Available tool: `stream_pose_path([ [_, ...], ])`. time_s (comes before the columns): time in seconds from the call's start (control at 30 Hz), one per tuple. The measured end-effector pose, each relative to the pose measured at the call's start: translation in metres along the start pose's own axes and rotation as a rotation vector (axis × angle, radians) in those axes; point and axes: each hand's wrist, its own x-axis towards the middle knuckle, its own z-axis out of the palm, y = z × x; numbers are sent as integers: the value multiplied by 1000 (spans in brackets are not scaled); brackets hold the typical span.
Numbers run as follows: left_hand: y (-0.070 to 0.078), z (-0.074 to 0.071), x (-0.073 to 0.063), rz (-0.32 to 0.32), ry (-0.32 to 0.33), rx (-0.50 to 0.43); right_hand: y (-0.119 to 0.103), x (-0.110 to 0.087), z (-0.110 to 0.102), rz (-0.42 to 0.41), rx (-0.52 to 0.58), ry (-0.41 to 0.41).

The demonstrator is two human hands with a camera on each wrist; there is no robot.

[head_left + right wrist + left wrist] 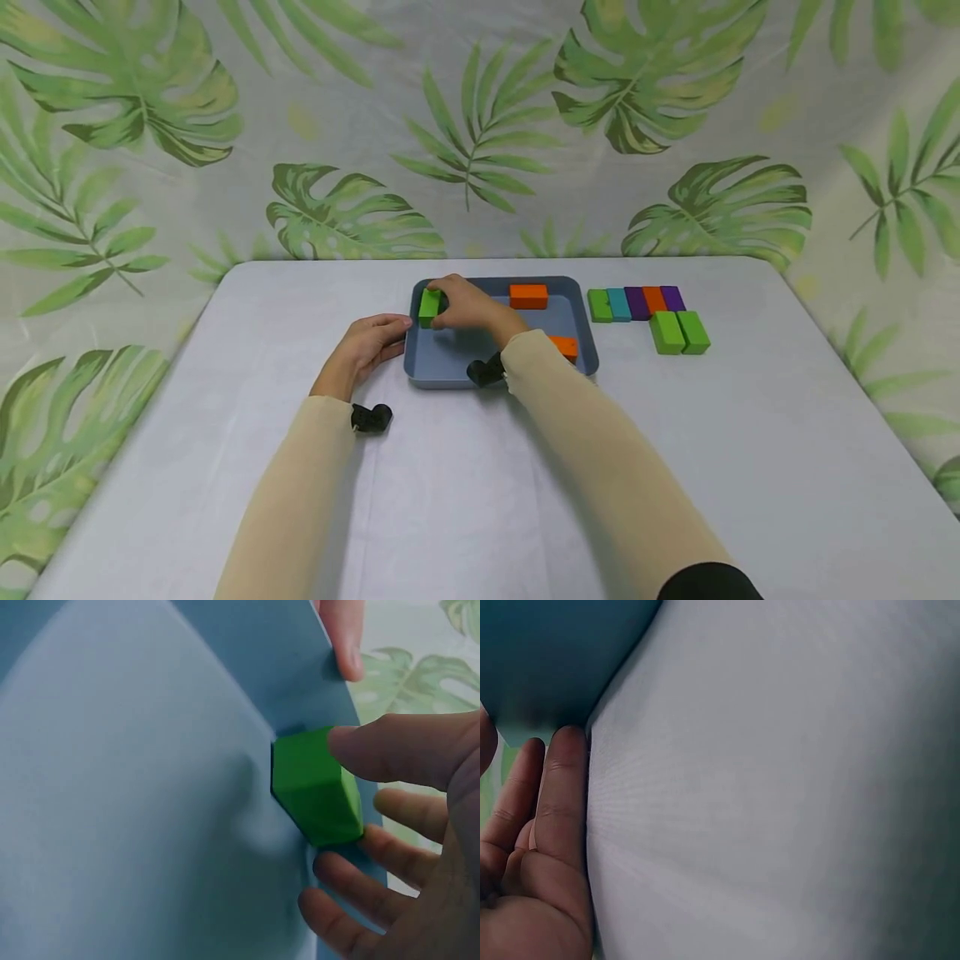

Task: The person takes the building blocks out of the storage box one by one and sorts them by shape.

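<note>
A green block point(430, 308) stands in the left end of a blue-grey tray point(442, 385), against its wall. My right hand point(472, 306) reaches over the tray and pinches this block. In the right wrist view the thumb lies on one side of the green block point(315, 787), with fingertips at the other. My left hand point(367, 346) touches the tray's left edge from outside. Its fingers point(561, 802) are straight against the tray wall point(547, 660) in the left wrist view. Two orange blocks, one at the back point(528, 297) and one at the right point(564, 347), lie in the tray.
Right of the tray, a row of green, teal, purple point(637, 303) and orange blocks lies on the white tabletop point(465, 500). Two larger-looking green blocks point(678, 332) sit in front of the row. A leaf-print cloth point(480, 150) hangs behind the table.
</note>
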Motion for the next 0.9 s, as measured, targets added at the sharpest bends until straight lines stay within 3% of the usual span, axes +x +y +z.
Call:
stream_pose_path([
  [0.27,-1,0,1,-11,-5,13,-1,9,9,30,52,-34],
  [0.53,1,1,2,-3,-14,11,-9,8,7,-17,-49,-72],
  [0.9,2,-1,1,-7,-10,9,-16,-1,-3,-51,-47,-5],
])
